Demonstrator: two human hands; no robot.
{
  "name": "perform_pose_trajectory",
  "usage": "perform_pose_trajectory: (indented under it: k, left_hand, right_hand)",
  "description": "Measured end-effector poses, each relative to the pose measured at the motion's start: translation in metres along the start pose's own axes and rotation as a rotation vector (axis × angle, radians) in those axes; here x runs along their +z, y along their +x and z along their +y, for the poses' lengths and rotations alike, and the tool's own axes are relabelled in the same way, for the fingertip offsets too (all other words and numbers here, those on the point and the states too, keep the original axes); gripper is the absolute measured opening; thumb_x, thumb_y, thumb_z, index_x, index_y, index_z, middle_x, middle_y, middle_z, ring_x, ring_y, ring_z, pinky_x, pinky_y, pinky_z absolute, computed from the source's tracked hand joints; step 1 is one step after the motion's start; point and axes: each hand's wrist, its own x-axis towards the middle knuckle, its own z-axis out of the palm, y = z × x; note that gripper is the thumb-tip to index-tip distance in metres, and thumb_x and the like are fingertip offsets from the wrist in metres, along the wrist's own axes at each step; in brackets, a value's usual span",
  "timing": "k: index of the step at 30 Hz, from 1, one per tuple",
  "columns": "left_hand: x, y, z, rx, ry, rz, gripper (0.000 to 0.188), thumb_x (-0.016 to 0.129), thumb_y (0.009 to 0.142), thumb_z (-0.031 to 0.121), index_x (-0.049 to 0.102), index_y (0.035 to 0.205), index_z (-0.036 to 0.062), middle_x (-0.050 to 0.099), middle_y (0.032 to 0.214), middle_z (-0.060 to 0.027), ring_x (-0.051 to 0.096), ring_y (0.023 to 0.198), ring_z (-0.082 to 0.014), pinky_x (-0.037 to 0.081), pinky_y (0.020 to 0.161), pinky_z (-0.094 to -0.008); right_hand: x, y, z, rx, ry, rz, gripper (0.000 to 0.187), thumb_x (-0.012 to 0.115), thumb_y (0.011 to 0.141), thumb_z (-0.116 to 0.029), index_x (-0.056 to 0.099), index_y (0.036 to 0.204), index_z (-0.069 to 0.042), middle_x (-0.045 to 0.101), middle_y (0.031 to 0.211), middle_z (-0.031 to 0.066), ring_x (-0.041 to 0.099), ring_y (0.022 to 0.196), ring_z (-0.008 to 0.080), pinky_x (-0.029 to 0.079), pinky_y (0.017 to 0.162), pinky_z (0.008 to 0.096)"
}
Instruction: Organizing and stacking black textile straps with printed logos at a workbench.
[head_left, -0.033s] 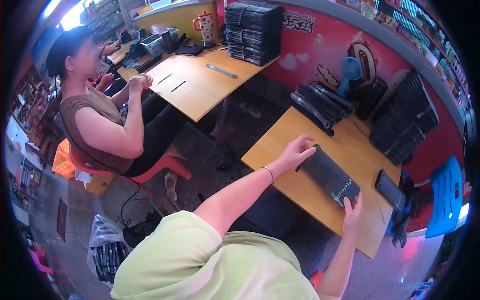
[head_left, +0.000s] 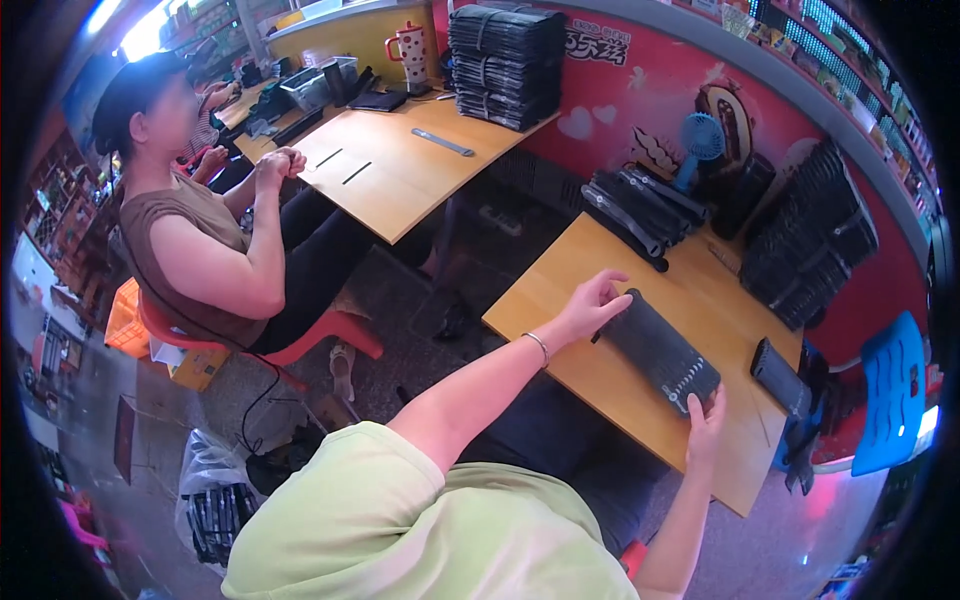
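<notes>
A dark grey, flat, oblong bundle point(head_left: 655, 347) lies slantwise over the wooden table in front of me, with a row of small pale marks across its near right end. It looks like stacked thin strips, though I cannot make out their exact kind. My left hand point(head_left: 593, 308), with a bracelet at the wrist, holds the far left end, thumb on its corner and fingers curled. At the opposite end, my right hand point(head_left: 706, 425) grips the edge with its thumb on top; its other fingers are partly hidden. A similar smaller dark piece point(head_left: 780, 378) lies to the right.
My table point(head_left: 560, 275) carries a pile of black strips point(head_left: 645, 212), a blue fan point(head_left: 700, 140) and a tall black stack point(head_left: 810, 235). A blue chair point(head_left: 890, 395) stands right. Across the gap, a person point(head_left: 210, 220) sits at another table point(head_left: 420, 185) with tied black bundles point(head_left: 507, 65).
</notes>
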Motion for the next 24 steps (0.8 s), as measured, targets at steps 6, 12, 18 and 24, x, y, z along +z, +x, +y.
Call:
perform_pose_trajectory:
  k: [6,12,18,24]
  left_hand:
    - [-0.004,0.006,-0.015,-0.056,-0.004,-0.05,0.028,0.063,0.089,0.014,0.056,0.113,0.0011,0.055,0.078,0.0026,0.051,0.071,-0.0036,0.042,0.063,-0.0187]
    - [-0.007,0.009,-0.007,-0.083,0.033,-0.073,0.025,0.06,0.091,0.01,0.056,0.114,0.0004,0.059,0.082,0.0005,0.054,0.076,-0.0053,0.044,0.068,-0.0194]
    - [-0.001,0.006,0.0,-0.089,0.009,-0.051,0.025,0.058,0.091,0.005,0.055,0.115,-0.0002,0.059,0.083,-0.0003,0.055,0.078,-0.0059,0.044,0.071,-0.0194]
    - [-0.001,0.005,0.001,-0.092,-0.01,-0.056,0.031,0.058,0.091,0.004,0.053,0.121,0.0011,0.06,0.083,-0.0007,0.055,0.078,-0.0058,0.044,0.071,-0.0192]
  right_hand:
    - [0.009,0.003,-0.016,0.0,-0.033,-0.033,0.05,0.054,0.088,0.003,0.037,0.135,0.003,0.052,0.124,0.0097,0.051,0.113,0.0177,0.04,0.099,0.0306]
    - [0.005,0.01,-0.002,-0.048,0.041,-0.059,0.047,0.058,0.089,0.0,0.039,0.132,0.003,0.055,0.12,0.008,0.053,0.109,0.0154,0.042,0.095,0.0285]
    - [0.005,0.006,-0.011,-0.031,0.062,-0.052,0.048,0.058,0.089,0.0,0.039,0.133,0.003,0.056,0.117,0.0072,0.054,0.106,0.0138,0.042,0.093,0.0268]
    - [0.004,0.005,-0.007,-0.033,0.093,-0.057,0.05,0.058,0.089,-0.001,0.038,0.134,0.003,0.057,0.117,0.0064,0.055,0.105,0.0129,0.043,0.092,0.026]
